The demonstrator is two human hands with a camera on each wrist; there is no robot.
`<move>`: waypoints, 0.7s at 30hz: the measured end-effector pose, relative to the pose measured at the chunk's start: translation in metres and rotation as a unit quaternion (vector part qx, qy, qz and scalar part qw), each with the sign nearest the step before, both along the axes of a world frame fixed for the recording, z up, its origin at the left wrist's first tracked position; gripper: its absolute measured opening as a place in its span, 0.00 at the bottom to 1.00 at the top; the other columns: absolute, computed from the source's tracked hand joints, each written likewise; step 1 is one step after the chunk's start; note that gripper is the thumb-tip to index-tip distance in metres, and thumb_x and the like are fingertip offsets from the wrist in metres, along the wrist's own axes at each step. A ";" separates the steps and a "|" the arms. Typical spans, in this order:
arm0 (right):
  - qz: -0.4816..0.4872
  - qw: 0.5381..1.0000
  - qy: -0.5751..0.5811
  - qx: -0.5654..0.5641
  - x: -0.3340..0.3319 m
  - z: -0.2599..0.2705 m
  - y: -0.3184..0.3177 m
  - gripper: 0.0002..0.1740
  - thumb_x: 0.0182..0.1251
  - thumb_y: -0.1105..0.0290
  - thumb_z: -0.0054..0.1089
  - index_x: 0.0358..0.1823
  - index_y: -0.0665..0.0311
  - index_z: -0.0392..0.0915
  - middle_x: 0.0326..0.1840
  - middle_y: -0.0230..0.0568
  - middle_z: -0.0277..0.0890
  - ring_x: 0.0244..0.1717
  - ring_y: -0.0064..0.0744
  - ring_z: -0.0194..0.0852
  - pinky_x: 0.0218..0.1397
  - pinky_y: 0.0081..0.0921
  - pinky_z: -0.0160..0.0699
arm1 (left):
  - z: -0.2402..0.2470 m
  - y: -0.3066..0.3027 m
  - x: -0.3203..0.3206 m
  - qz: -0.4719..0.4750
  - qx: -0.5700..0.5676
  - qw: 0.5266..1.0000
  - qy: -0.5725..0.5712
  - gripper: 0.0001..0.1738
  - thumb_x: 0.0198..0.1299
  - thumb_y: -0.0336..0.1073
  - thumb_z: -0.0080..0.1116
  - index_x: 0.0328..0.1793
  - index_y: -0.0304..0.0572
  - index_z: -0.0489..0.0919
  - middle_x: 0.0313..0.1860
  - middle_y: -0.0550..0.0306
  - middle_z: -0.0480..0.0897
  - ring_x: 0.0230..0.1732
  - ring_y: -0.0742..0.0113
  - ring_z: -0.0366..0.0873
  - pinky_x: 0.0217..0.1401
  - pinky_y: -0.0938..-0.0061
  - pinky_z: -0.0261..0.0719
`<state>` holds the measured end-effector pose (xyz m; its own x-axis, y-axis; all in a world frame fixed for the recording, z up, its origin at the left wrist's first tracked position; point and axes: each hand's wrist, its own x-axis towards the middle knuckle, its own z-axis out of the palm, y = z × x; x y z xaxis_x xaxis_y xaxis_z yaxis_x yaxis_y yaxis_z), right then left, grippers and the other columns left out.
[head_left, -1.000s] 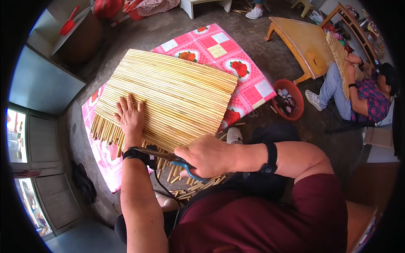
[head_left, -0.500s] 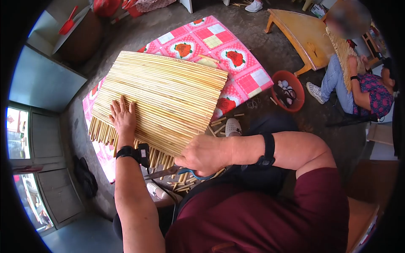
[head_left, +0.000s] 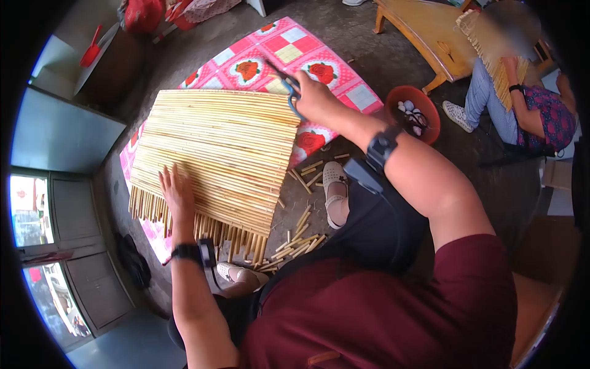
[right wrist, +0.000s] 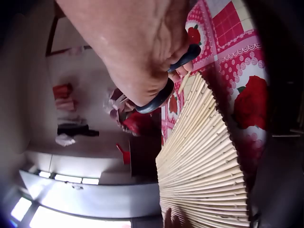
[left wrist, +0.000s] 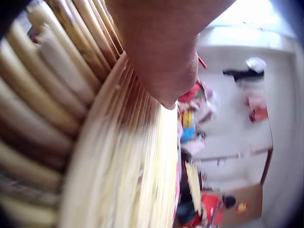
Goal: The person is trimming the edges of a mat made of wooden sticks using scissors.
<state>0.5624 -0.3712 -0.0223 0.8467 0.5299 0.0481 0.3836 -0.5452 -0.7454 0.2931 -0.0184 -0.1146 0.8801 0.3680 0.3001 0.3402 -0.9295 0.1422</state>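
Note:
A mat of straight pale stalks (head_left: 215, 141) lies on a pink cloth (head_left: 362, 95) printed with roses. My left hand (head_left: 178, 194) rests flat on the mat close to its near left edge, fingers spread forward; the left wrist view shows the stalks close up beneath it. Over the mat's far right corner, my right hand (head_left: 316, 101) holds scissors (head_left: 293, 101) by their blue handles, the dark blades pointing away to the upper left. A loose stalk (right wrist: 184, 83) lies on the cloth beside this hand. Uneven stalk ends (head_left: 230, 237) stick out along the near side.
Short stalk pieces (head_left: 301, 246) litter the floor near my shoes (head_left: 335, 190). A red bucket (head_left: 433, 117) with small round items stands to the right. Beyond it are a low wooden table (head_left: 418, 37) and a seated person (head_left: 541, 117) holding another mat (head_left: 485, 58).
My right hand has carried the scissors from beside my left wrist, away across the mat to its far right corner. My left hand stays on the mat while the head view shifts.

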 end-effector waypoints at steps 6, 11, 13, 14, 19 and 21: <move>-0.065 0.983 0.152 -0.076 0.046 -0.026 0.013 0.33 0.60 0.59 0.58 0.62 0.74 0.67 0.57 0.63 0.77 0.60 0.57 0.76 0.62 0.42 0.74 | 0.083 -0.195 -0.055 -0.188 -0.095 0.963 0.165 0.64 0.44 0.59 0.74 0.83 0.51 0.50 0.83 0.37 0.45 0.83 0.35 0.36 0.79 0.36 0.38; -0.080 0.974 0.211 -0.030 0.045 -0.021 0.018 0.26 0.56 0.62 0.64 0.53 0.69 0.74 0.44 0.54 0.80 0.47 0.46 0.82 0.43 0.38 0.81 | 0.050 -0.235 -0.074 -0.082 -0.017 0.986 0.144 0.47 0.54 0.31 0.61 0.81 0.54 0.55 0.81 0.33 0.49 0.82 0.33 0.41 0.78 0.36 0.40; -0.086 0.963 0.252 0.036 0.037 -0.003 0.010 0.23 0.56 0.64 0.63 0.51 0.67 0.75 0.41 0.49 0.80 0.43 0.41 0.81 0.38 0.34 0.81 | 0.060 -0.231 -0.082 -0.083 -0.019 0.987 0.133 0.44 0.54 0.25 0.52 0.80 0.52 0.58 0.80 0.33 0.51 0.81 0.32 0.44 0.78 0.36 0.42; -0.085 0.960 0.258 0.073 0.033 0.006 0.007 0.21 0.56 0.66 0.63 0.50 0.67 0.75 0.40 0.46 0.79 0.41 0.38 0.81 0.36 0.32 0.81 | 0.070 -0.227 -0.087 -0.083 -0.017 0.988 0.127 0.43 0.54 0.22 0.48 0.80 0.52 0.59 0.80 0.33 0.52 0.81 0.32 0.45 0.78 0.37 0.43; 0.097 0.767 0.398 0.494 0.017 0.034 0.004 0.22 0.57 0.71 0.63 0.54 0.64 0.70 0.44 0.50 0.80 0.45 0.44 0.84 0.47 0.37 0.86 | 0.175 -0.196 -0.113 -0.104 -0.033 0.992 0.059 0.40 0.50 0.13 0.42 0.73 0.45 0.69 0.73 0.34 0.66 0.75 0.37 0.61 0.76 0.52 0.63; 0.169 0.717 0.401 0.545 0.005 0.057 0.005 0.25 0.58 0.71 0.62 0.57 0.64 0.68 0.49 0.53 0.79 0.50 0.47 0.83 0.53 0.39 0.84 | 0.218 -0.178 -0.125 -0.100 -0.048 0.993 0.033 0.38 0.49 0.12 0.42 0.70 0.42 0.72 0.68 0.34 0.72 0.71 0.40 0.69 0.73 0.55 0.68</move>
